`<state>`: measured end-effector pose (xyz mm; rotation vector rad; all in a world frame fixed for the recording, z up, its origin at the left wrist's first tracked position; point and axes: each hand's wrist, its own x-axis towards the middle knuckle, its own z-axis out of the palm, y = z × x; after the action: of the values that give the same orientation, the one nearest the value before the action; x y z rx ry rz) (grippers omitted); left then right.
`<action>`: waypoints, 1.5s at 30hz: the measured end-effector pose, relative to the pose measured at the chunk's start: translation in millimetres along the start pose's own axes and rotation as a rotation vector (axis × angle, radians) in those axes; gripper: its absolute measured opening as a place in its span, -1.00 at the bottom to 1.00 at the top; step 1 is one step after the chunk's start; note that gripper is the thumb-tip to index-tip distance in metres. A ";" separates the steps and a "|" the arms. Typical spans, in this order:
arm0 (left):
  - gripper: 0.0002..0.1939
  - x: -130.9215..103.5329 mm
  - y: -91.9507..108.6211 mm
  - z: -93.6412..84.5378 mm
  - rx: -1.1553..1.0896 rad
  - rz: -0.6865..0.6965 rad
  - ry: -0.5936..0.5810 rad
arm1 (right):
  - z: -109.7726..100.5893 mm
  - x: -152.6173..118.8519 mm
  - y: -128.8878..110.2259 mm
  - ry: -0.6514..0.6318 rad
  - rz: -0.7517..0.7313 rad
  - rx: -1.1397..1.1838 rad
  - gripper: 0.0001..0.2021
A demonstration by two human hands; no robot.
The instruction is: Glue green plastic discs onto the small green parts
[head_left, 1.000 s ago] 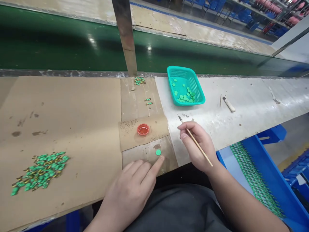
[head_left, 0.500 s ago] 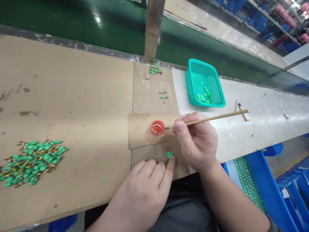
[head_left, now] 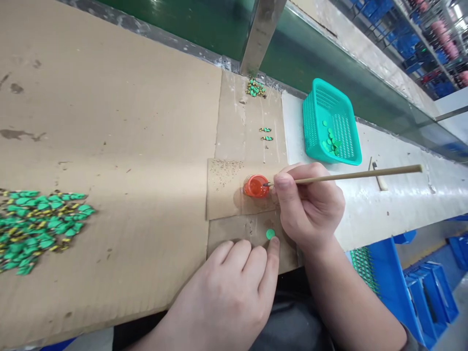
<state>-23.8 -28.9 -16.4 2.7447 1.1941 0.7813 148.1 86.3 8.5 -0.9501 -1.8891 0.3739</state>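
My right hand (head_left: 310,204) pinches a thin wooden-handled brush (head_left: 365,174). The brush's dark tip lies at the inside right of a small orange-red cup (head_left: 257,186) with reddish liquid in it. Below the cup, on a cardboard piece, lies a small green disc (head_left: 270,234). My left hand (head_left: 234,287) rests palm down; its index finger is stretched out with the tip at the disc's lower right edge, while the other fingers bend under and are partly hidden. It grips nothing that I can see.
Many green, yellow and dark small pieces (head_left: 44,224) lie heaped on the cardboard at left. A smaller pile (head_left: 255,87) and two single pieces (head_left: 266,130) lie beyond the cup. A teal basket (head_left: 309,122) with green discs stands at back right, near a metal post (head_left: 261,39).
The brush tip has moved from just outside the cup's right rim to inside it. The cup looks slightly tilted now. My view has shifted and turned; my left finger stays by the disc.
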 end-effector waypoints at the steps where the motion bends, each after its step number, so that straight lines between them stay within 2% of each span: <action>1: -0.47 -0.4 -0.1 -0.2 0.002 0.002 -0.003 | 0.1 0.3 0.0 0.001 -0.003 -0.003 -0.73; 9: -0.45 0.7 -1.1 -2.8 -0.002 0.001 -0.019 | 0.1 -1.4 -2.5 0.008 0.053 -0.037 -0.71; 27: -0.46 0.8 -1.2 -2.6 -0.006 0.002 -0.020 | 2.9 -0.7 -2.2 0.008 0.050 -0.054 -0.69; 32: -0.45 1.1 -1.8 -2.3 0.006 0.015 -0.025 | -4.3 -1.4 -13.1 0.078 0.053 -0.016 -0.79; 35: -0.44 0.3 -2.3 -2.3 -0.013 0.022 -0.029 | -16.4 -17.6 -23.3 0.136 -0.009 0.001 -0.85; 39: -0.48 -0.1 -2.2 -1.6 -0.025 0.032 -0.022 | -32.0 -56.3 -32.8 0.096 0.005 -0.048 -0.84; 42: -0.55 0.4 -2.2 -0.3 -0.016 0.041 -0.007 | -35.4 -77.8 -34.5 0.080 0.041 -0.047 -0.82; 45: -0.65 1.0 -2.5 1.4 -0.004 0.040 -0.004 | -33.6 -85.1 -33.0 0.072 0.067 -0.033 -0.85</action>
<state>-24.3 -26.2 -17.7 2.7740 1.1385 0.7802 182.5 -3.3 -7.3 -1.0375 -1.8059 0.3450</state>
